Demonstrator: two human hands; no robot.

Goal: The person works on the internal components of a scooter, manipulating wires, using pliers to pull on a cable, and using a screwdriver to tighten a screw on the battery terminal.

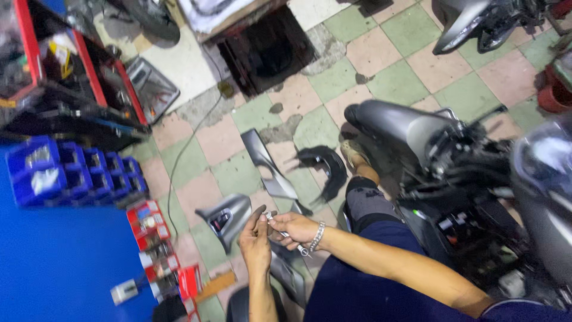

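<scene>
L hand (255,243) & R hand (294,228) meet; fingers pinch small metal part (269,215) btwn them. Red packets (149,222) on floor (381,53) left, blue bins (71,170) beyond.

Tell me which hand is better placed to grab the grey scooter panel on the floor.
Probably the left hand: it hovers nearest the grey panel, while the right hand pinches a small metal part.

Small metal part (269,215), silvery, short & stubby, pinched betw fingertips of both hands. Sits upright-ish at the point where the fingers meet, above the checkered floor, just in front of the grey scooter panel. Too small & blurred to tell exact kind, poss. a screw or clip. Only its top end shows; rest hidden by fingers.
</scene>
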